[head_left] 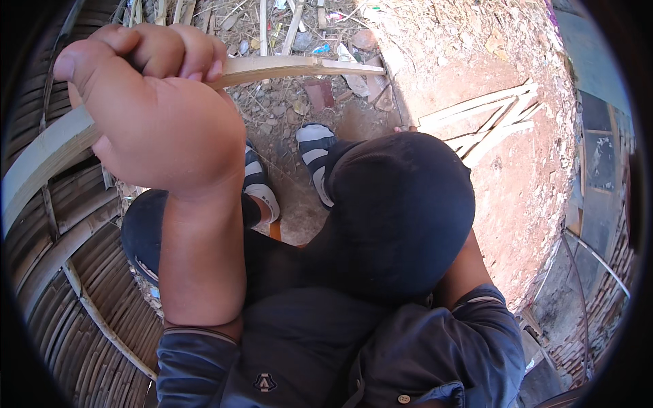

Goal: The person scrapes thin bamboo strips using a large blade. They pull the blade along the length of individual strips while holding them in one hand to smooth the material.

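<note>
My left hand [160, 109] is raised at the upper left, its fingers wrapped round a long pale strip [51, 153] that looks like split bamboo. From the left rim the strip bends up through the fist, then runs rightward to a narrow end above my feet. Near that end, a thin dark edge [396, 98] slants down toward my right knee; its kind is unclear. My right forearm [469, 272] passes behind the dark-trousered knee [408, 204]. Only a small bit of what seem to be right-hand fingertips [405, 128] shows past it, so their grip is hidden.
Several pale split strips [483, 122] lie crossed on sunlit earth at the right. My sandalled feet [315, 146] rest on ground scattered with stones, chips and litter. A slatted bamboo wall [88, 326] curves along the left; sheets and poles [598, 163] stand at the far right.
</note>
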`<control>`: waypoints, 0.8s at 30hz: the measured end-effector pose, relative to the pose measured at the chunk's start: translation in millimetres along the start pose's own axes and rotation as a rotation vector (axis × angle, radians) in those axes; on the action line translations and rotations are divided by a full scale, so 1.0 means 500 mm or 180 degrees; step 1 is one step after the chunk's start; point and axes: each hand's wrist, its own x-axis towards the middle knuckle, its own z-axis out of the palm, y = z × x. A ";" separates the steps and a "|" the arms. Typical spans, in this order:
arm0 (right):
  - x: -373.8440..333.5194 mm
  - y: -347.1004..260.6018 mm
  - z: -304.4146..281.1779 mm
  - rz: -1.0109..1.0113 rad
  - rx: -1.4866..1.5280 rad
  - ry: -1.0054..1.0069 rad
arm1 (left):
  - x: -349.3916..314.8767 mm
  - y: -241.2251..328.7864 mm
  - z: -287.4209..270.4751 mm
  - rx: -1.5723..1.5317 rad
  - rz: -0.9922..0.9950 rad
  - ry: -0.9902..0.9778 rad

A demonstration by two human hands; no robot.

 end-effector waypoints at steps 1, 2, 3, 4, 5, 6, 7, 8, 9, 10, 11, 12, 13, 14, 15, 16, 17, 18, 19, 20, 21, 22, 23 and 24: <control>0.001 0.004 0.000 -0.0037 0.0188 0.0015 | -0.003 0.003 0.007 0.0055 0.0020 0.0025; 0.002 0.007 -0.001 -0.0058 0.0320 0.0013 | -0.005 0.006 0.011 0.0108 0.0041 0.0048; 0.004 0.010 0.002 -0.0074 0.0437 0.0000 | -0.007 0.008 0.008 0.0067 0.0058 -0.0047; 0.004 0.016 0.001 -0.0050 0.0490 -0.0024 | -0.010 0.007 0.005 0.0003 0.0069 -0.0137; 0.003 0.021 0.002 -0.0030 0.0543 -0.0047 | -0.011 0.006 0.004 -0.0062 0.0080 -0.0227; 0.007 0.026 0.002 -0.0015 0.0593 -0.0069 | -0.011 0.005 0.008 0.0004 0.0060 -0.0144; 0.006 0.027 0.004 0.0010 0.0677 -0.0097 | -0.010 0.005 0.013 0.0085 0.0040 -0.0065; 0.006 0.029 0.004 0.0021 0.0779 -0.0098 | -0.009 0.005 0.015 0.0166 0.0019 0.0015; 0.005 0.032 0.000 0.0030 0.0874 -0.0095 | -0.007 0.004 0.013 0.0123 0.0043 -0.0006; 0.001 0.031 -0.004 0.0026 0.0997 -0.0075 | -0.007 0.002 0.010 0.0094 0.0063 -0.0030; 0.000 0.030 -0.009 -0.0001 0.1099 -0.0048 | -0.007 0.000 0.008 0.0064 0.0083 -0.0055; 0.002 0.025 -0.008 -0.0022 0.1200 -0.0040 | -0.006 0.000 0.010 0.0123 0.0088 0.0030; 0.005 0.020 -0.011 -0.0054 0.1157 -0.0024 | -0.006 0.003 0.016 0.0167 0.0083 0.0119; 0.007 0.019 -0.010 -0.0078 0.1100 -0.0003 | -0.007 0.005 0.020 0.0210 0.0080 0.0206; 0.011 0.024 -0.007 -0.0089 0.1034 -0.0013 | -0.010 0.006 0.021 0.0219 0.0047 0.0221; 0.013 0.024 -0.005 -0.0085 0.0956 -0.0019 | -0.009 0.006 0.021 0.0210 0.0030 0.0242; 0.010 0.027 -0.004 -0.0061 0.0905 -0.0028 | -0.008 0.006 0.021 0.0201 0.0014 0.0261; 0.007 0.030 -0.005 -0.0026 0.0859 -0.0031 | -0.009 0.004 0.019 0.0124 0.0032 0.0164; 0.000 0.033 -0.004 0.0008 0.0853 -0.0053 | -0.013 0.002 0.011 0.0072 0.0045 0.0064; 0.001 0.035 -0.003 0.0033 0.0864 -0.0068 | -0.016 0.001 0.005 0.0021 0.0057 -0.0037; 0.003 0.036 -0.003 0.0055 0.0895 -0.0084 | -0.017 0.003 0.005 0.0014 0.0048 -0.0057; 0.005 0.038 -0.005 0.0069 0.0937 -0.0103 | -0.021 0.007 0.009 0.0004 0.0037 -0.0068; 0.005 0.041 -0.006 0.0095 0.0980 -0.0117 | -0.023 0.010 0.012 -0.0005 0.0024 -0.0080; 0.006 0.042 -0.005 0.0119 0.1030 -0.0153 | -0.024 0.010 0.012 0.0007 0.0016 -0.0057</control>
